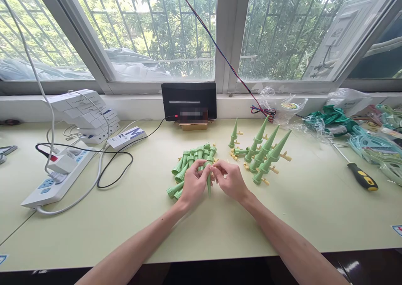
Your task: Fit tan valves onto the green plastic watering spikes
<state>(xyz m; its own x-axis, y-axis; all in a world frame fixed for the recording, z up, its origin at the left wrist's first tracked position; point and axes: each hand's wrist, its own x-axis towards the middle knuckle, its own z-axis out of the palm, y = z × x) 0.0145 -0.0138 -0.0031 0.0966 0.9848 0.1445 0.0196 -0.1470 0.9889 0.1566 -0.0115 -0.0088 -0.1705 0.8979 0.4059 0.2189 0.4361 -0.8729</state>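
Between my fingers is a green plastic spike (209,186), its tapered point hanging down toward the table. My left hand (195,182) is closed around its upper part. On the other side, my right hand (230,178) pinches at the spike's top, where a bit of yellow shows; the small piece there is mostly covered by the fingertips. Just behind and left of my left hand lies a heap of green plastic tubes (180,174). Off to the right stand several green spikes with yellow valves (264,151), points upward. More small yellow pieces (234,154) lie by them.
At left sit a white power strip (63,180) with cables and a stack of white boxes (91,115). A black tablet (188,101) leans by the window. To the right lie a screwdriver (362,177), plastic bags (333,121) and pale-green coiled material (373,147).
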